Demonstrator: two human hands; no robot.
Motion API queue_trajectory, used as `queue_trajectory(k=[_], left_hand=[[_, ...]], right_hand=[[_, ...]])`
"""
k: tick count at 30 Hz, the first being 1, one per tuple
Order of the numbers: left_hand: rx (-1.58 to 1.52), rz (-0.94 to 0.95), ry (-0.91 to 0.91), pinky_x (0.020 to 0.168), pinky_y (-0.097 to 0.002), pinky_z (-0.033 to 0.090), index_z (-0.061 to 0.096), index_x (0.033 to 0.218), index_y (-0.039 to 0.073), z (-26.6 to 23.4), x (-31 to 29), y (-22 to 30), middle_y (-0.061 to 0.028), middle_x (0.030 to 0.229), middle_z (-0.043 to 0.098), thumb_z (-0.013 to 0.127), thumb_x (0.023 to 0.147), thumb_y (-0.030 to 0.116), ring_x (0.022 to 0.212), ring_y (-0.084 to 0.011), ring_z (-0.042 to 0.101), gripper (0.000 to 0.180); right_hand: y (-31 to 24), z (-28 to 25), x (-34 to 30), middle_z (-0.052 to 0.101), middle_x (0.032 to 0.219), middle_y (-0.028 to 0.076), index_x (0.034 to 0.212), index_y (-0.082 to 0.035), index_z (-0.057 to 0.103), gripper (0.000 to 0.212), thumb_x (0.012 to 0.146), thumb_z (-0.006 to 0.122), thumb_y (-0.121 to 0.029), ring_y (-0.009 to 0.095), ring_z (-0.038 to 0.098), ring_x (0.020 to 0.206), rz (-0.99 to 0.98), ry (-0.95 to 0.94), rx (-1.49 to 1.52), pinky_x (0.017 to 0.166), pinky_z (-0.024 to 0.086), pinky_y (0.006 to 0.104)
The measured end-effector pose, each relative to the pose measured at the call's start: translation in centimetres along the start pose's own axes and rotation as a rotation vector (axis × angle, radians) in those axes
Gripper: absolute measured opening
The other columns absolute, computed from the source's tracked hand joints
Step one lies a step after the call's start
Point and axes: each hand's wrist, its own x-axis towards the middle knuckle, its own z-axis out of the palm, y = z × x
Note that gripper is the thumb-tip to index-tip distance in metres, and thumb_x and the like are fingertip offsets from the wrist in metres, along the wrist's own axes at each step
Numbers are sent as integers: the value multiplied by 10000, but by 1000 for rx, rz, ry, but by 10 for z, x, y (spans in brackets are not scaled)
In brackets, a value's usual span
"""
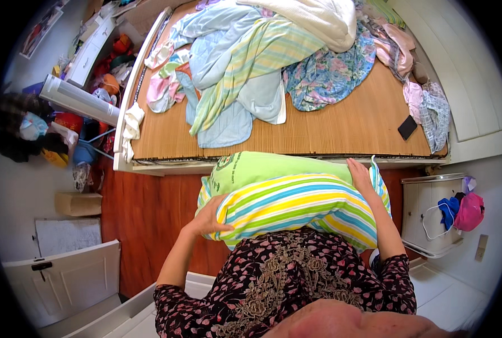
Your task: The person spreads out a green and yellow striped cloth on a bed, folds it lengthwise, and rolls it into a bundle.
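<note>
Against my waist I hold a plump, light green pillow (285, 169) with a dark print at its left end. A striped cover (296, 197) in yellow, green, blue and white wraps its near side and shows at both ends. My left hand (210, 217) grips the left end of the striped cover, thumb toward me and the other fingers partly hidden. At the right end, my right hand (361, 176) is curled over the pillow's top edge beside the cover. Whether the cover encloses the pillow or only lies around it, I cannot tell.
Ahead stands a bed with a brown slatted mat (341, 127), bearing a pale blue quilt (223, 132), a floral cloth (330, 79) and a black phone (407, 128). A small white cabinet (425, 208) is at the right, an open white door (70, 276) at the lower left.
</note>
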Motion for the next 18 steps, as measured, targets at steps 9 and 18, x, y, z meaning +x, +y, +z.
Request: queue_trajectory(k=[9, 18], left_hand=[[341, -112, 235, 1119, -375, 247, 129, 1438, -28, -19, 76, -50, -236, 1483, 204, 857, 532, 326, 1367, -356, 240, 1215], [46, -275, 88, 1036, -356, 359, 269, 1430, 46, -15, 87, -74, -227, 1347, 447, 837, 518, 394, 1250, -332, 440, 1130]], right_hand=[[5, -27, 17, 522, 1235, 255, 1292, -55, 452, 440, 873, 496, -180, 401, 494, 1150, 326, -527, 264, 973, 395, 442], [21, -45, -19, 589, 1166, 230, 1182, -27, 545, 444, 886, 484, -352, 369, 544, 1122, 376, -859, 273, 913, 441, 425]])
